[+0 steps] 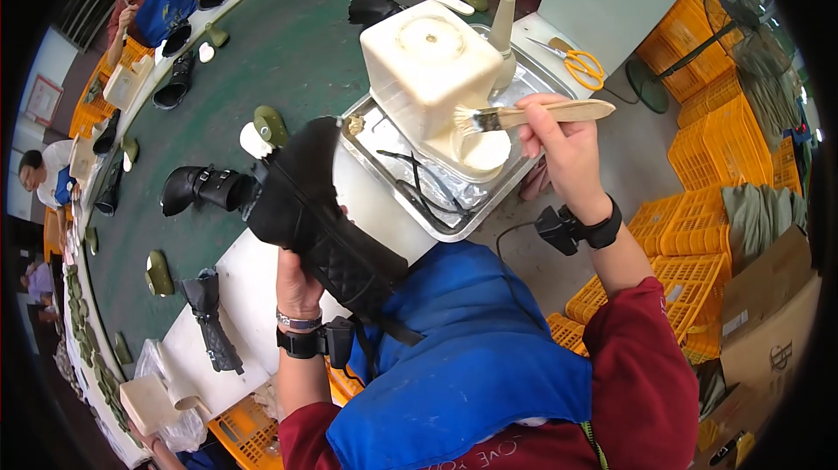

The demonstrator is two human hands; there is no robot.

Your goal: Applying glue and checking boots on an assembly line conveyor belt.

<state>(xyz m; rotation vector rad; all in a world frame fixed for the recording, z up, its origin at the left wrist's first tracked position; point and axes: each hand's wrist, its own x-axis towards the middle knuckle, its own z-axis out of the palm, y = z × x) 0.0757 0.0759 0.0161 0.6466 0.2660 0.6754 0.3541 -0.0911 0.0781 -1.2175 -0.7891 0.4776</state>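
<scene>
In my left hand [298, 285] is a black boot [305, 195] with a quilted shaft, tilted over the table edge and my blue apron [471, 339]. My right hand [563, 143] grips a flat brush [585, 110] by its wooden handle. The brush's pale bristles are at the cut-out mouth of a whitish plastic jug [432, 60], just above a white substance [486, 151] in it. The jug stands in a metal tray [454, 233] with thin black strips [419, 178] lying beside it.
A pale nozzle bottle [502, 29] and orange-handled scissors [582, 68] are beyond the jug. Black boots [205, 189] and green sole-shaped pieces [271, 125] lie on the green belt [227, 77]. Orange crates [716, 147] and a fan [738, 12] stand right. Other people work across the belt.
</scene>
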